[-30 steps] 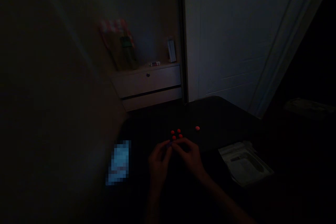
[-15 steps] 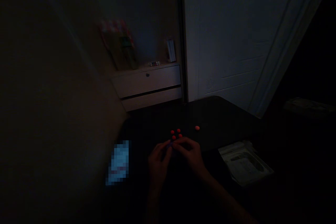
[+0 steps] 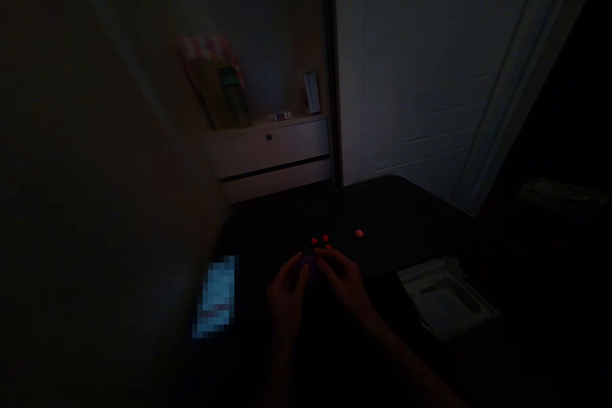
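Observation:
In the dim light, a small purple lump (image 3: 310, 262), soft-looking like modelling clay, sits between my hands over the black table (image 3: 411, 217). My left hand (image 3: 285, 293) pinches its left side between thumb and fingers. From the right, the fingertips of my right hand (image 3: 348, 284) press against it, closed. Just beyond my fingers lie small red balls (image 3: 326, 238), one partly covered by my right fingers. A larger, paler red ball (image 3: 359, 234) rests apart to the right.
A clear plastic packet (image 3: 444, 299) lies right of my right arm. To the left glows a pixelated bright screen-like patch (image 3: 217, 296). Behind the table stand a drawer cabinet (image 3: 287, 148), holding a green-capped bottle (image 3: 233, 89), and a white door (image 3: 406, 64).
My hands have parted slightly, showing more of the purple lump, which looks wider. My right fingertips now cover one red ball seen before.

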Motion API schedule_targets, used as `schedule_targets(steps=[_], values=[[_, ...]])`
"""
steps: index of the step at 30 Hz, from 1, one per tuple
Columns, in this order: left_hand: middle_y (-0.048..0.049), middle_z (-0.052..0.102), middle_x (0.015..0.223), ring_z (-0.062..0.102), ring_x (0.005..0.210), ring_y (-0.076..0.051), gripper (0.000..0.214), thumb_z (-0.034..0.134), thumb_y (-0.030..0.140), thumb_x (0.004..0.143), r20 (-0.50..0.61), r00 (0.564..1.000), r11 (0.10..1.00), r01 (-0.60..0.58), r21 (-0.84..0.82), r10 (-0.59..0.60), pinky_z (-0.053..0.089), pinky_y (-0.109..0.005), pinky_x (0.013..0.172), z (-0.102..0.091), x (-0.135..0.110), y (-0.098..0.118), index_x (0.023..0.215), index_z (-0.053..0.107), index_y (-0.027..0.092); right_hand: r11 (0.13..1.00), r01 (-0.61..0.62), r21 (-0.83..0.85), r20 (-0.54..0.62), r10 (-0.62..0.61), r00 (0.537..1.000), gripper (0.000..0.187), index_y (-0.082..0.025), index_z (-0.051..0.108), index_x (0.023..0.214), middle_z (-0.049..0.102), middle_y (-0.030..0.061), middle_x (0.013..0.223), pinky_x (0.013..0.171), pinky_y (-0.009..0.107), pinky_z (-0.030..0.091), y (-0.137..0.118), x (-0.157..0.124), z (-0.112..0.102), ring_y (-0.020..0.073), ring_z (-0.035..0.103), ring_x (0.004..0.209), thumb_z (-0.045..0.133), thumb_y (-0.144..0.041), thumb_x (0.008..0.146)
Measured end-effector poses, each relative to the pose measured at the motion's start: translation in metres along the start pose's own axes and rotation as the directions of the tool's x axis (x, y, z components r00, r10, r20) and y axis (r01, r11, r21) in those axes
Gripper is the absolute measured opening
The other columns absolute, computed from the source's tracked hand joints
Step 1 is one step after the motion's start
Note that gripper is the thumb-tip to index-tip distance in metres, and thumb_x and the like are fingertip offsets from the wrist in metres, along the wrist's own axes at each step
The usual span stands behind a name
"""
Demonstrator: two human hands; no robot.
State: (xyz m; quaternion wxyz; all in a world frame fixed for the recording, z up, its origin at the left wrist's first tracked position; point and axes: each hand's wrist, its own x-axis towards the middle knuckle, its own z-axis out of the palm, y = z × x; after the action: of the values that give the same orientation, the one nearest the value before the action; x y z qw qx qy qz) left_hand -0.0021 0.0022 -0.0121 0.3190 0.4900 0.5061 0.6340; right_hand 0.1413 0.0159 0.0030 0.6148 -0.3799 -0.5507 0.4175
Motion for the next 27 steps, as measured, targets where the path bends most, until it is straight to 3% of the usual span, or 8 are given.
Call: schedule_targets(steps=[8, 16, 27], values=[[-0.0142, 0.080, 0.116, 0.077, 0.106, -0.029, 0.054, 0.081, 0.052, 0.079, -0.014, 1.000, 1.000, 0.021, -0.008, -0.021, 0.063, -0.040, 0.093, 0.0016, 0.0009, 0.0034, 0.119, 0.075, 0.017, 0.999, 0.017, -0.035, 0.004, -0.016, 1.000, 0.026, -0.023, 0.078, 0.111, 0.080, 0.0084, 0.112, 0.094, 0.042, 0.058, 0.0055, -0.0019, -0.0001, 0.0287, 0.075, 0.103, 0.072, -0.037, 0.090], [-0.0127, 0.081, 0.108, 0.077, 0.103, -0.029, 0.039, 0.078, 0.050, 0.081, -0.064, 0.998, 0.999, -0.013, 0.037, 0.015, 0.062, -0.042, 0.093, 0.0008, 0.0022, 0.0064, 0.104, 0.080, 0.018, 1.000, 0.021, 0.012, 0.008, -0.021, 1.000, 0.024, -0.023, 0.078, 0.108, 0.080, 0.0078, 0.110, 0.090, 0.039, 0.060, 0.0066, -0.0020, -0.0012, 0.0278, 0.075, 0.103, 0.074, -0.038, 0.090], [-0.0127, 0.081, 0.104, 0.077, 0.098, -0.029, 0.042, 0.081, 0.049, 0.078, -0.063, 0.997, 0.999, 0.040, -0.018, -0.041, 0.062, -0.040, 0.088, -0.0012, 0.0032, 0.0067, 0.104, 0.080, 0.016, 1.000, 0.013, -0.009, 0.021, -0.013, 1.000, 0.028, -0.023, 0.076, 0.112, 0.080, 0.0081, 0.108, 0.084, 0.036, 0.061, 0.0059, -0.0032, -0.0011, 0.0257, 0.076, 0.098, 0.072, -0.040, 0.091]])
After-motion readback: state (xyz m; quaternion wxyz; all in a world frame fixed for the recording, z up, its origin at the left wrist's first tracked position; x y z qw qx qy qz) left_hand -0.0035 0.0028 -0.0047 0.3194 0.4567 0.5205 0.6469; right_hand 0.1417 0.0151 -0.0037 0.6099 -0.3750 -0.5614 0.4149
